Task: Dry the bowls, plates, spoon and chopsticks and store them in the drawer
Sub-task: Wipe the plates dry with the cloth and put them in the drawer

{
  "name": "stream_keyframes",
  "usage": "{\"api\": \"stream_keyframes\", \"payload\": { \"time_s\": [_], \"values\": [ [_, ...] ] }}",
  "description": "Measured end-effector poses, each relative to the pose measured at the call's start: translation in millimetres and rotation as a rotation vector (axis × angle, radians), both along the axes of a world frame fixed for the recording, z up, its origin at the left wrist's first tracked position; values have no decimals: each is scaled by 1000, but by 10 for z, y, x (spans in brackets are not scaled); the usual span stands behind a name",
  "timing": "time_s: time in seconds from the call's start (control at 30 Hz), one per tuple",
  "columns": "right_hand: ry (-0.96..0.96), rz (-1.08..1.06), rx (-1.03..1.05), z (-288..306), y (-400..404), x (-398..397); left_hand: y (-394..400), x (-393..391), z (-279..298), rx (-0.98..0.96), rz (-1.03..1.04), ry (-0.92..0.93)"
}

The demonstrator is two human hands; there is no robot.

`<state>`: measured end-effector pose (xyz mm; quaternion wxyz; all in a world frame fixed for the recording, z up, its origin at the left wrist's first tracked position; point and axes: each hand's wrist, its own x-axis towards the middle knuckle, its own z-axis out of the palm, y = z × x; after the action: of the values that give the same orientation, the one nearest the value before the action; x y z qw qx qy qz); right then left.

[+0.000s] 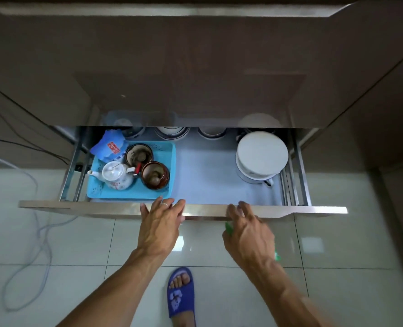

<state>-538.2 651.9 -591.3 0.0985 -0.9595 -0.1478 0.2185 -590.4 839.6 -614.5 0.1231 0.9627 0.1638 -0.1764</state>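
Drawer (125, 210) lower centre: left hand (160, 223) flat on its front, right hand (247, 230) gripping green cloth (228, 228); move it evenly.

Floor (78, 244): large glossy pale tiles with thin dark grout lines, reflecting a bright rectangular light patch (312, 244) at right. Cabinetry (195, 67): dark brown flat fronts fill the upper frame; a paler edge strip runs along the top. A tall brown side panel (389, 138) stands at right. A loose grey cable (40, 234) loops across the tiles at left; dark wires (30, 147) run along the left cabinet front.
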Motion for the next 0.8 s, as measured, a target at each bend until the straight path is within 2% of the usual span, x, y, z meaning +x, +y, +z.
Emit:
{"api": "stream_keyframes", "payload": {
  "time_s": [0.2,0.33,0.5,0.7,0.73,0.8],
  "values": [
    [62,28,6,74,-131,-198,-116,-260,24,27,11,-51],
    [153,-84,106,219,-225,-224,-260,-262,237,14,26,38],
    [364,-561,532,891,-424,-34,-673,-126,1035,-417,125,-60],
    [463,-608,838,1889,-572,321,-1043,109,2124,-1156,305,-163],
    [479,-596,884,2058,-604,401,-1067,176,2282,-1189,304,-195],
    [541,-575,974,2352,-660,527,-1106,304,2520,-1074,289,-273]
  ]
}}
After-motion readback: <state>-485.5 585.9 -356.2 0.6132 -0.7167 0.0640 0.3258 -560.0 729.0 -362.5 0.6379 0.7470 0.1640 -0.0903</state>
